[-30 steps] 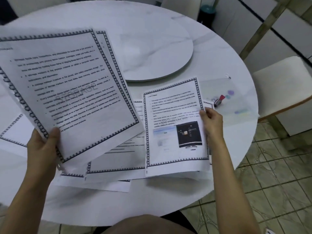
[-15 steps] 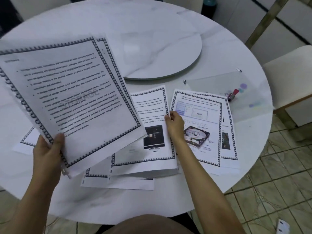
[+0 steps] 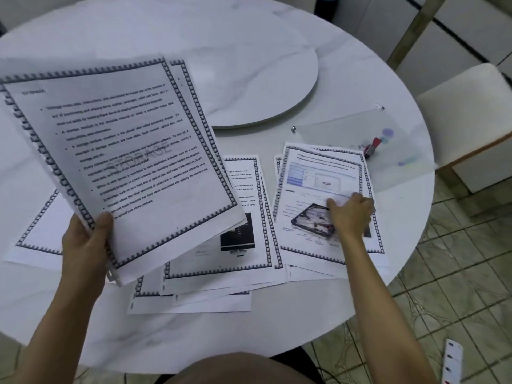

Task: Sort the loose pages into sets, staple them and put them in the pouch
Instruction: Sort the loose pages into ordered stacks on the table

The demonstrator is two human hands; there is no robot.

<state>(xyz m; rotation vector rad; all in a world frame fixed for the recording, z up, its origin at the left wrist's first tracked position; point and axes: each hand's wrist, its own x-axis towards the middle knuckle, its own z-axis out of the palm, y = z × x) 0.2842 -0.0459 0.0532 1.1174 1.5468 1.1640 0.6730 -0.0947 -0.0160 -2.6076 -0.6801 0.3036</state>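
My left hand (image 3: pixel 86 245) grips a small set of bordered text pages (image 3: pixel 119 162) by the lower left corner, lifted and tilted above the table. My right hand (image 3: pixel 350 214) rests on the top page of the right pile (image 3: pixel 318 184), which shows a hard-drive picture; its fingers look curled at the page, and whether they pinch it is unclear. A middle pile (image 3: pixel 243 245) of bordered pages lies fanned under the lifted set. The clear plastic pouch (image 3: pixel 360 134) lies flat at the right, and a small red stapler (image 3: pixel 372 146) shows at it.
The round white marble table (image 3: pixel 277 328) carries a raised turntable (image 3: pixel 263 79) in its middle. Another page (image 3: pixel 38 236) lies at the left. A white chair (image 3: pixel 468 115) stands right of the table over a tiled floor.
My right hand laid the page with the dark screen picture on the middle pile, then moved right onto the hard-drive page. The left hand kept holding its set aloft.
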